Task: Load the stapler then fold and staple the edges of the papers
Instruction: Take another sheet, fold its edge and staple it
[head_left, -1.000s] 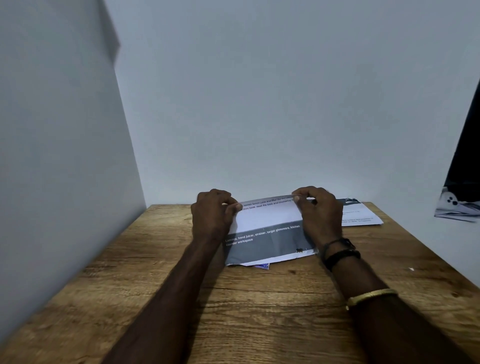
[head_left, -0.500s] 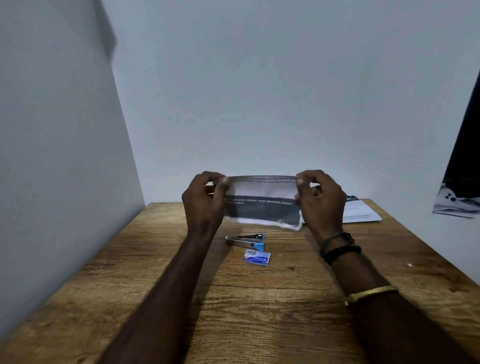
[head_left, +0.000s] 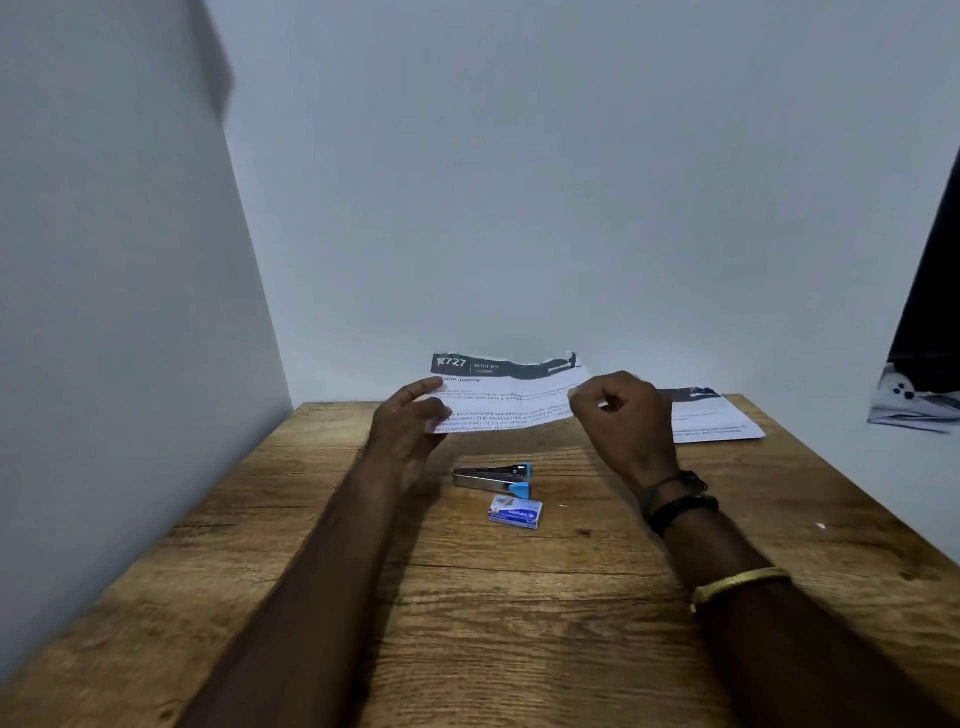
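Observation:
A printed paper (head_left: 511, 397) with a dark "727 KITCHEN" header hangs unfolded above the far part of the wooden table (head_left: 519, 623). My right hand (head_left: 623, 421) is closed on its right edge. My left hand (head_left: 408, 426) is at the paper's left edge with its fingers spread and blurred. Below the paper, on the table, lies a silver stapler (head_left: 491, 478) with blue ends. A small blue staple box (head_left: 515, 512) sits just in front of it. Neither hand touches the stapler or the box.
A second printed sheet (head_left: 714, 421) lies flat at the table's back right. Grey walls close the left side and the back. A dark object with a black-and-white print (head_left: 914, 405) stands past the right edge.
The folded paper was lifted off the table, which uncovered the stapler and staple box. It has since opened out to show its header, and my left fingers have spread apart.

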